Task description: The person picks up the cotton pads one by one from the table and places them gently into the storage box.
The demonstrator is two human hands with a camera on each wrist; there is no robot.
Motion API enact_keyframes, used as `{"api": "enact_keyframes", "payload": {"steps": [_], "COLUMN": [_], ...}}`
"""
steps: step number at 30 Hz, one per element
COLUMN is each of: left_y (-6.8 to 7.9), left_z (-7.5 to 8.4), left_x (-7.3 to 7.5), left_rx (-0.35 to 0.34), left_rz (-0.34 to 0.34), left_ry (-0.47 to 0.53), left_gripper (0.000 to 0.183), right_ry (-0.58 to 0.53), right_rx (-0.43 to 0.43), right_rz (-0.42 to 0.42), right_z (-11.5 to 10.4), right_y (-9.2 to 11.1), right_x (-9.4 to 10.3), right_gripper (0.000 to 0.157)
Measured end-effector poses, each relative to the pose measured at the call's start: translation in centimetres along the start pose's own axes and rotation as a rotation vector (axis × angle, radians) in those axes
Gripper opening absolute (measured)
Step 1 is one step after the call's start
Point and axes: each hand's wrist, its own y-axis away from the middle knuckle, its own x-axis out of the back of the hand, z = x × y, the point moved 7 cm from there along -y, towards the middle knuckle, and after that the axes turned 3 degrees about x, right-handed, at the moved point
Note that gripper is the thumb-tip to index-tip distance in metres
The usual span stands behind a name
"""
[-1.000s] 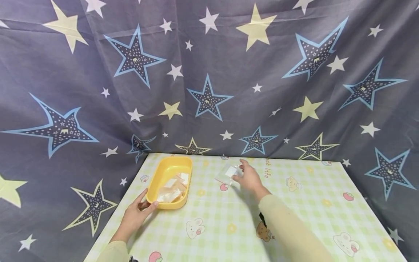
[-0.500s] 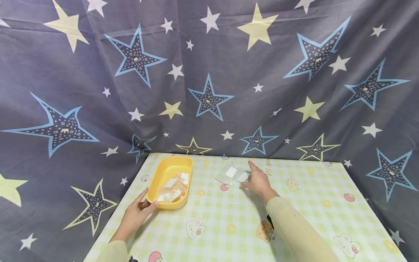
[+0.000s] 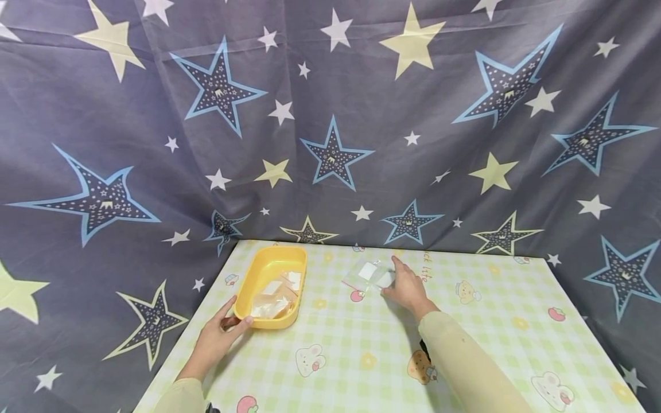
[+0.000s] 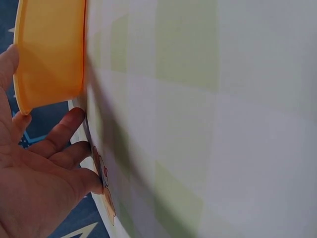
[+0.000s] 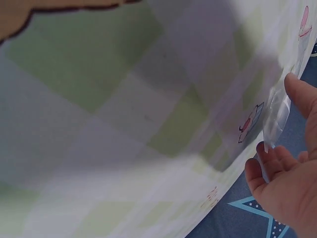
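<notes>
A yellow plastic bin (image 3: 273, 255) stands at the left of the table with several clear bags in it. My left hand (image 3: 214, 341) holds its near-left corner, thumb and index finger on either side of the rim. Right of the bin lies a clear zip bag (image 3: 356, 280) with a white label and a pink line along one edge. Overlapping its right side is a second clear bag (image 3: 384, 279), also with a white patch. My right hand (image 3: 409, 289) holds this one between thumb and fingers; in the right wrist view the bag (image 5: 277, 116) spans between them.
A green-and-white checked cloth (image 3: 341, 367) with cartoon prints covers the table. Behind and beside it hangs a dark grey curtain (image 3: 310, 63) printed with stars. The table's back edge runs just beyond the bags.
My right hand has moved a little to the right, and the second bag has come into sight beside the first. My left hand and the bin have stayed put.
</notes>
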Motion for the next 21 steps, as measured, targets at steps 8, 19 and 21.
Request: {"api": "enact_keyframes", "payload": {"steps": [8, 19, 21], "left_y": [0.1, 0.1, 0.1], "left_z": [0.0, 0.1, 0.1], "left_x": [0.0, 0.0, 0.0], "left_rx": [0.015, 0.013, 0.009], "left_rz": [-0.007, -0.009, -0.009], "left_ry": [0.001, -0.002, -0.004], "left_gripper": [0.103, 0.102, 0.102], "right_ry": [0.07, 0.062, 0.037], "right_rx": [0.014, -0.002, -0.007], "right_rz": [0.03, 0.062, 0.065], "right_z": [0.0, 0.9, 1.4], "right_y": [0.2, 1.1, 1.4], "right_x": [-0.1, 0.5, 0.7], "right_gripper": [0.1, 0.094, 0.094]}}
